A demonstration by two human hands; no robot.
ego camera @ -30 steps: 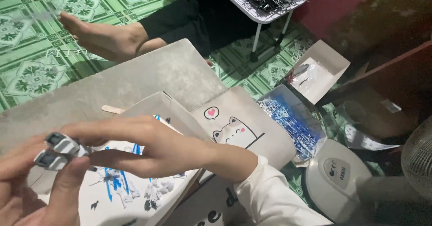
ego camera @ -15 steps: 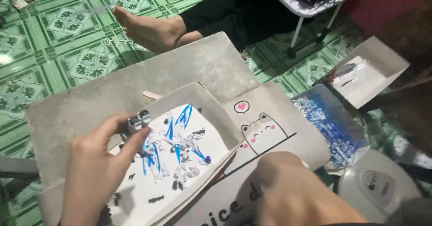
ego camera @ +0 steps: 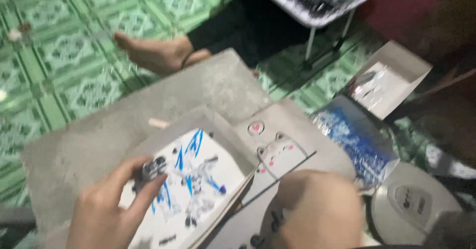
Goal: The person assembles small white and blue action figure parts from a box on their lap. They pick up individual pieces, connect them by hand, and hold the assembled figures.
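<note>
- A small grey plastic model part (ego camera: 152, 168) is pinched between the thumb and fingertips of the left hand (ego camera: 110, 208), held just above the near-left corner of a white box lid (ego camera: 196, 179) printed with a blue-and-white robot figure. The grip is shallow and out at the fingertips, so in my judgement the piece could slip and drop into the open box or onto the board.
- The right hand (ego camera: 315, 210) is curled knuckles-up over a white sheet with a cartoon cat (ego camera: 277, 152); the blur hides whether it grips anything, so I cannot tell.
- The box lid lies tilted on a grey board (ego camera: 124, 125); a nudge from either wrist could slide it off.
- A thin pale stick (ego camera: 159, 123) lies loose on the board just beyond the box and could roll away.
- A bag of blue parts (ego camera: 354, 140) and a round white appliance (ego camera: 414, 204) crowd the right side, so a wide elbow swing may knock them.
- Another person's bare foot (ego camera: 156, 53) rests on the green tiled floor (ego camera: 64, 55) just beyond the board; a dropped part could get lost against that pattern.
</note>
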